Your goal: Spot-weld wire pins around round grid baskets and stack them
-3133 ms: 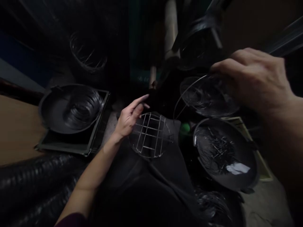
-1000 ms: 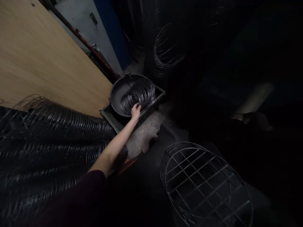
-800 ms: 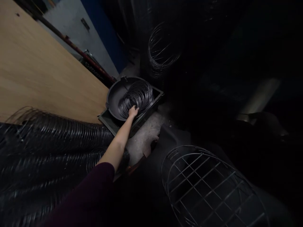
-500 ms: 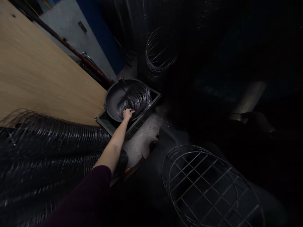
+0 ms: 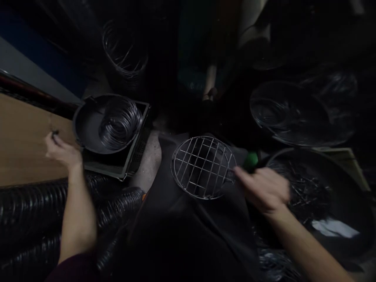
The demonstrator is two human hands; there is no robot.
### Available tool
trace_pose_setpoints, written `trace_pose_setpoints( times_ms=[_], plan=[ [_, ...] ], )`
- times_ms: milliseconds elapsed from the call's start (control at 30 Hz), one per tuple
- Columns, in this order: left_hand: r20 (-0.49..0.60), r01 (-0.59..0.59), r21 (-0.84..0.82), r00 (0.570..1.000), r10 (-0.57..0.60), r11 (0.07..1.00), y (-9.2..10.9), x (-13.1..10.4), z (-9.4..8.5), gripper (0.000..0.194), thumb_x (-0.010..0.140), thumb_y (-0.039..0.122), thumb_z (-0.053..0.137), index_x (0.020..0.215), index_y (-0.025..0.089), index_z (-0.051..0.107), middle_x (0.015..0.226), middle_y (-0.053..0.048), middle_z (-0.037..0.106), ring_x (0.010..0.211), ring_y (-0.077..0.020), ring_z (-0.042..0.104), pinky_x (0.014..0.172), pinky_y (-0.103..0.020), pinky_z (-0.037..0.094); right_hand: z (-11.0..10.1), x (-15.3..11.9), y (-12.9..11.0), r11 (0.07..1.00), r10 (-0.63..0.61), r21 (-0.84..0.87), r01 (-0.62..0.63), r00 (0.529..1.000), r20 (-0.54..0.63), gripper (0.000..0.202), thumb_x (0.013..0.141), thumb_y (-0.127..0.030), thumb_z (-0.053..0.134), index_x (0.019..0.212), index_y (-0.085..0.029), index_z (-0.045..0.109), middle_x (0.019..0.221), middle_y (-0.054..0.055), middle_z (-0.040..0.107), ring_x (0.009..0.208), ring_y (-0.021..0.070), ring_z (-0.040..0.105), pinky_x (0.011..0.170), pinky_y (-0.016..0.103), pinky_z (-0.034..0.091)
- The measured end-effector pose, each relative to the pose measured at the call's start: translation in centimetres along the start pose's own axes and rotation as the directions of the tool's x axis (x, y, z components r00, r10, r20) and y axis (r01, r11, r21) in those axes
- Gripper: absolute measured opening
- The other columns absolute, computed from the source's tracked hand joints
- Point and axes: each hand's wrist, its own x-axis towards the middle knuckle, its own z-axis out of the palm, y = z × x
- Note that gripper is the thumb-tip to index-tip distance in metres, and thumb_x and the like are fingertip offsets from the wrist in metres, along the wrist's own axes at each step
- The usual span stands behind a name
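My left hand [image 5: 64, 150] is raised at the left, beside the round basin [image 5: 89, 127]. Its fingers are pinched; a thin dark bit shows at the tips, too blurred to name. A coil of wire rings [image 5: 119, 125] lies in that basin. Over my dark-covered lap is a round wire grid [image 5: 202, 167], its crossing bars inside a double rim. My right hand [image 5: 266, 188] is closed at the grid's right edge, thumb on the rim by a small bracket-like part. Just behind this hand shows a green object [image 5: 251, 160], its kind unclear.
A crate [image 5: 126, 166] stands under the left basin. At the right, a large dark basin [image 5: 346, 196] holds short metal pieces and a white scrap [image 5: 335, 228]. Another basin [image 5: 311, 117] sits behind it. Stacked wire coils [image 5: 32, 199] fill the lower left; a wood panel [image 5: 20, 145] stands left.
My left hand has left the wire coil and moved out to the left. The view has swung right, bringing my right hand into sight; the grid now appears farther from me and flatter.
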Motion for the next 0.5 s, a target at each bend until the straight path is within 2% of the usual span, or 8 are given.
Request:
trace_pose_setpoints(
  times_ms=[67, 133, 233, 267, 333, 400, 467, 500],
  plan=[
    [0.009, -0.011, -0.264, 1.000, 0.014, 0.964, 1.0, -0.6, -1.1, 0.029, 0.100, 0.047, 0.042, 0.107, 0.029, 0.064, 0.081, 0.006, 0.064, 0.067, -0.0115, 0.054, 0.072, -0.031, 0.051, 2.5, -0.4, -3.1, 0.972, -0.231, -0.060, 0.227, 0.971, -0.057, 0.024, 0.084, -0.010, 0.064, 0.084, -0.031, 0.076, 0.042, -0.006, 0.043, 0.039, 0.0079, 0.041, 0.039, 0.027, 0.027],
    [0.207, 0.080, -0.496, 0.978, 0.029, 0.865, 3.4, -2.7, -1.1, 0.026, 0.096, 0.050, 0.050, 0.105, 0.031, 0.065, 0.062, 0.008, 0.049, 0.050, -0.0066, 0.036, 0.052, -0.023, 0.038, 4.5, -0.4, -5.2, 0.912, -0.394, -0.149, 0.383, 0.918, -0.054, 0.025, 0.087, -0.009, 0.062, 0.077, -0.028, 0.075, 0.044, -0.007, 0.046, 0.040, 0.0061, 0.041, 0.040, 0.024, 0.030],
    [0.498, 0.207, -0.651, 0.843, 0.204, 0.730, 9.0, -8.0, 0.6, 0.029, 0.088, 0.051, 0.063, 0.106, 0.028, 0.068, 0.058, 0.007, 0.046, 0.046, -0.0048, 0.033, 0.045, -0.021, 0.027, 5.9, -1.2, -6.5, 0.905, -0.399, -0.158, 0.395, 0.917, 0.009, 0.026, 0.093, -0.012, 0.054, 0.086, -0.027, 0.074, 0.052, -0.006, 0.053, 0.045, 0.0073, 0.045, 0.044, 0.023, 0.035],
    [0.569, 0.232, -0.658, 0.776, 0.272, 0.716, 11.0, -10.0, 1.6, 0.034, 0.086, 0.052, 0.065, 0.105, 0.024, 0.070, 0.059, 0.007, 0.049, 0.045, -0.0050, 0.034, 0.044, -0.022, 0.026, 6.1, -1.8, -6.6, 0.918, -0.376, -0.126, 0.375, 0.926, 0.015, 0.024, 0.093, -0.014, 0.054, 0.092, -0.025, 0.074, 0.057, -0.004, 0.057, 0.049, 0.0081, 0.048, 0.046, 0.024, 0.036],
    [0.705, 0.248, -0.646, 0.557, 0.439, 0.722, 14.8, -13.8, 3.8, 0.044, 0.084, 0.056, 0.065, 0.107, 0.019, 0.072, 0.063, 0.003, 0.057, 0.047, -0.0063, 0.041, 0.045, -0.022, 0.030, 6.1, -3.5, -6.6, 0.947, -0.318, -0.065, 0.316, 0.948, -0.024, 0.017, 0.093, -0.020, 0.057, 0.099, -0.022, 0.073, 0.072, 0.001, 0.065, 0.060, 0.0109, 0.055, 0.053, 0.026, 0.041],
    [0.766, 0.226, -0.631, 0.329, 0.552, 0.742, 17.7, -16.8, 6.2, 0.052, 0.085, 0.059, 0.060, 0.110, 0.016, 0.073, 0.069, -0.001, 0.065, 0.052, -0.0089, 0.050, 0.051, -0.023, 0.039, 5.7, -5.3, -6.3, 0.981, -0.191, -0.033, 0.189, 0.973, -0.126, 0.015, 0.090, -0.023, 0.062, 0.100, -0.020, 0.073, 0.083, 0.005, 0.068, 0.070, 0.0138, 0.059, 0.062, 0.027, 0.046],
    [0.770, 0.192, -0.638, 0.146, 0.621, 0.746, 19.4, -18.6, 8.4, 0.058, 0.085, 0.063, 0.057, 0.112, 0.014, 0.074, 0.084, -0.007, 0.073, 0.069, -0.0145, 0.064, 0.066, -0.024, 0.049, 5.2, -6.9, -5.7, 0.996, 0.086, 0.017, -0.084, 0.966, -0.243, 0.016, 0.090, -0.023, 0.061, 0.101, -0.021, 0.072, 0.087, 0.006, 0.068, 0.077, 0.0151, 0.061, 0.069, 0.028, 0.049],
    [0.764, 0.175, -0.643, 0.069, 0.642, 0.746, 19.9, -19.2, 9.3, 0.061, 0.085, 0.065, 0.056, 0.113, 0.014, 0.074, 0.094, -0.009, 0.075, 0.081, -0.0182, 0.068, 0.076, -0.026, 0.052, 5.0, -7.6, -5.2, 0.961, 0.276, 0.069, -0.268, 0.918, -0.283, 0.018, 0.092, -0.024, 0.057, 0.103, -0.021, 0.071, 0.089, 0.006, 0.068, 0.080, 0.0158, 0.062, 0.073, 0.029, 0.051]
  ],
)
